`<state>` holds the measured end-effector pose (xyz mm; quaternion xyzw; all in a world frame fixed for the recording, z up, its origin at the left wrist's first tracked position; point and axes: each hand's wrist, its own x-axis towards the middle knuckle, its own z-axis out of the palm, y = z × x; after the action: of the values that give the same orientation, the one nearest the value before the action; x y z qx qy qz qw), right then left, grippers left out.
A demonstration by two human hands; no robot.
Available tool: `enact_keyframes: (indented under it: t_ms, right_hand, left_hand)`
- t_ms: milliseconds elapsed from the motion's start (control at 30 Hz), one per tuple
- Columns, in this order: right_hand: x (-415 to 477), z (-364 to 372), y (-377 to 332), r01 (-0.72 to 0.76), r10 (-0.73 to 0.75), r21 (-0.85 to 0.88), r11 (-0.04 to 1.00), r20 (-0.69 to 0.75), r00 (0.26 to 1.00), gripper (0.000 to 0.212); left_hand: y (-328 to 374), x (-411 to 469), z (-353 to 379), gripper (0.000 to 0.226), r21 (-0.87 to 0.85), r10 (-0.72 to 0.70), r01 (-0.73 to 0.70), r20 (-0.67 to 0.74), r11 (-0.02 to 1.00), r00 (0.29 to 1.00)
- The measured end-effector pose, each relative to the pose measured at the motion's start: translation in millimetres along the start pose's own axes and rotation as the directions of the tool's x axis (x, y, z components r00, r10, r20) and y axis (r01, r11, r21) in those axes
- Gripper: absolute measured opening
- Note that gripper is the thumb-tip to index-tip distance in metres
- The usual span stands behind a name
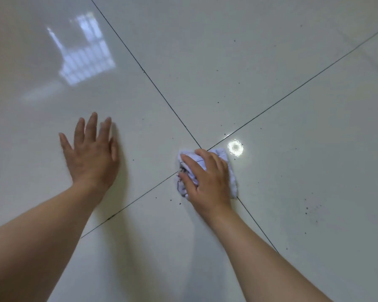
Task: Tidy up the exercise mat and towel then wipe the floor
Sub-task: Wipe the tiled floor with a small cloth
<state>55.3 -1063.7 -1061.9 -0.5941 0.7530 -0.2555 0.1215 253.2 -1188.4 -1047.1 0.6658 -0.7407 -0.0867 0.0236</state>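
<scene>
The glossy tiled floor (pixel 271 62) spreads under both hands; the left hand (pixel 92 153) lies flat with fingers spread, bracing. The right hand (pixel 205 177) grips a bunched white cloth (pixel 231 171) over the grout crossing. Dark crumbs (pixel 312 209) right of that hand could get smeared or scattered if the wad skids past them.

Pale lilac cloth (pixel 224 159) — glossy cream floor (pixel 271 62)

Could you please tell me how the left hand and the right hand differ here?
The left hand lies flat with fingers spread on the bare floor; the right hand curls over a crumpled white cloth. The left hand holds nothing; the right hand grips the cloth. Both are down at the floor.
</scene>
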Motion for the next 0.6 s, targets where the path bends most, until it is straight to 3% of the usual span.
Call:
enact_keyframes:
  t_ms: [133, 433, 600]
  right_hand:
    - [2.6, -0.4, 4.4, 0.015, -0.015, -0.02, 1.0, 0.009, 1.0, 0.03]
    - [28.5, 4.6, 4.6, 0.0, 0.0, -0.023, 1.0, -0.005, 1.0, 0.031]
    - [9.6, 3.2, 7.8, 0.091, -0.09, -0.022, 0.996, 0.012, 0.996, 0.029]
  left_hand:
    - [48.7, -39.2, 14.3, 0.06, -0.109, 0.042, -0.03, 0.107, 0.994, 0.993]
    - [54.7, -39.4, 22.5, 0.064, -0.055, -0.005, 0.012, 0.118, 0.998, 0.993]
    - [54.8, -37.3, 21.7, 0.063, -0.025, -0.011, 0.014, 0.103, 1.0, 0.995]
